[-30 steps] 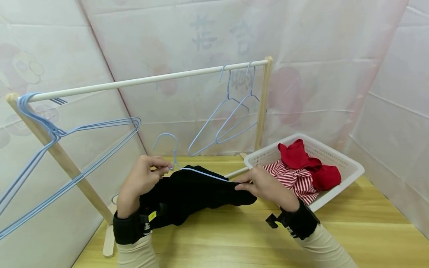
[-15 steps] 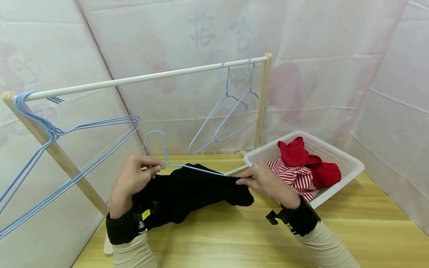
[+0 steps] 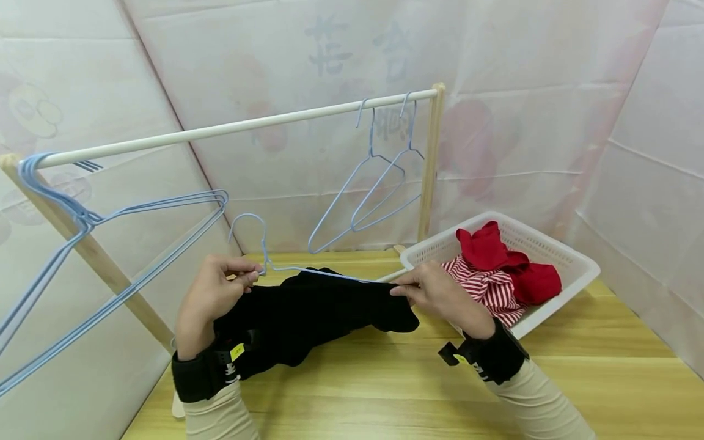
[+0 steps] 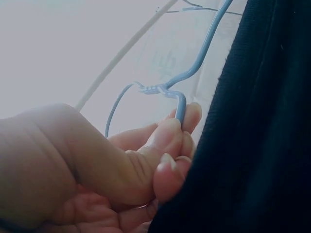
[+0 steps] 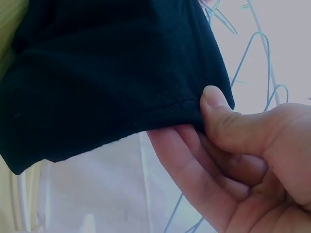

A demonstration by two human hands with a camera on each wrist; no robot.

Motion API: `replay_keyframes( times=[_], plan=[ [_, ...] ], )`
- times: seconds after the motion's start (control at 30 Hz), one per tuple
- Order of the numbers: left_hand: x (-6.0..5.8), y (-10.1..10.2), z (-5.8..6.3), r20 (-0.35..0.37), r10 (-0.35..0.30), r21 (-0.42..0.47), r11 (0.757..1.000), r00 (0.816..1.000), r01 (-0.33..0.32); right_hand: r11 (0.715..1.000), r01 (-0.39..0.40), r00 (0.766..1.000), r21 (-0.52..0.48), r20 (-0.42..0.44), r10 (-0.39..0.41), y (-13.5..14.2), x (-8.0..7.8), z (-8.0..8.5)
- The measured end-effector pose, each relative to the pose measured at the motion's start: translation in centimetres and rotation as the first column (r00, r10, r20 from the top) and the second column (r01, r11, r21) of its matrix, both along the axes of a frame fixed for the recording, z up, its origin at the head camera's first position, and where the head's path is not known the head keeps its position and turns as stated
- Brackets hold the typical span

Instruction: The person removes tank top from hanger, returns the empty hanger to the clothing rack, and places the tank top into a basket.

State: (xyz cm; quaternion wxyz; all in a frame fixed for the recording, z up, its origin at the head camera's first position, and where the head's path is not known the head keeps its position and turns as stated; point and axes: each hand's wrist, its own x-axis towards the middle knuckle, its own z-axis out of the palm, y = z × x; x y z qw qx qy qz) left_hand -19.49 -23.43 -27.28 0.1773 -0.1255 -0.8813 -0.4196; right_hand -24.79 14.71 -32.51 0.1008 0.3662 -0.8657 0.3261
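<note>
My left hand [image 3: 211, 299] pinches a light blue wire hanger [image 3: 308, 271] between thumb and fingers, just below its hook. The hook stands up bare, and in the left wrist view the twisted neck of the hanger [image 4: 201, 58] shows above my thumb. One shoulder of the wire runs right along the top edge of a black garment [image 3: 324, 311]; the hanger's lower part is hidden by the cloth. With my right hand [image 3: 440, 299] I pinch the garment's right end. In the right wrist view, my thumb lies on a stitched hem of the black cloth [image 5: 112, 73], fingers behind.
A white rail [image 3: 247, 126] on wooden posts crosses behind my hands. Several blue hangers [image 3: 85, 217] are bunched at its left end, and two more hang near the right post [image 3: 431, 165]. A white basket [image 3: 591, 269] at right holds red cloth [image 3: 536, 284] and striped cloth [image 3: 484, 284].
My left hand has shifted left with the hanger, whose hook moved left too. The garment's top edge is drawn straighter between my hands. My right hand keeps its pinch, nearly in place.
</note>
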Motion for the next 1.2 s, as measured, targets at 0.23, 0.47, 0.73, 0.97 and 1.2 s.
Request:
replay_keyframes(
  times=[0.23, 0.47, 0.73, 0.97, 1.2],
  plan=[
    [0.3, -0.1, 0.5, 0.047, 0.037, -0.032, 0.999, 0.998, -0.035, 1.000, 0.015, 1.000, -0.009, 0.002, -0.015, 0.0, -0.4, -0.2],
    [0.2, -0.2, 0.5, 0.031, 0.073, -0.016, 0.997, 0.997, -0.072, 0.999, 0.030, 0.998, -0.034, -0.046, -0.032, 0.1, 0.3, 0.4],
    [0.3, -0.2, 0.5, 0.039, 0.112, 0.000, 0.994, 0.993, -0.112, 0.998, 0.022, 0.991, -0.051, -0.130, -0.029, -0.2, 0.8, 0.5],
    [0.1, 0.0, 0.4, 0.027, 0.133, -0.010, 0.991, 0.991, -0.133, 0.993, 0.088, 0.985, -0.081, -0.139, -0.099, -0.5, 1.1, 0.5],
    [-0.2, 0.3, 0.4, 0.030, 0.151, -0.023, 0.988, 0.988, -0.150, 0.987, 0.132, 0.983, -0.094, -0.113, -0.142, -0.8, 1.0, 0.3]
  ],
)
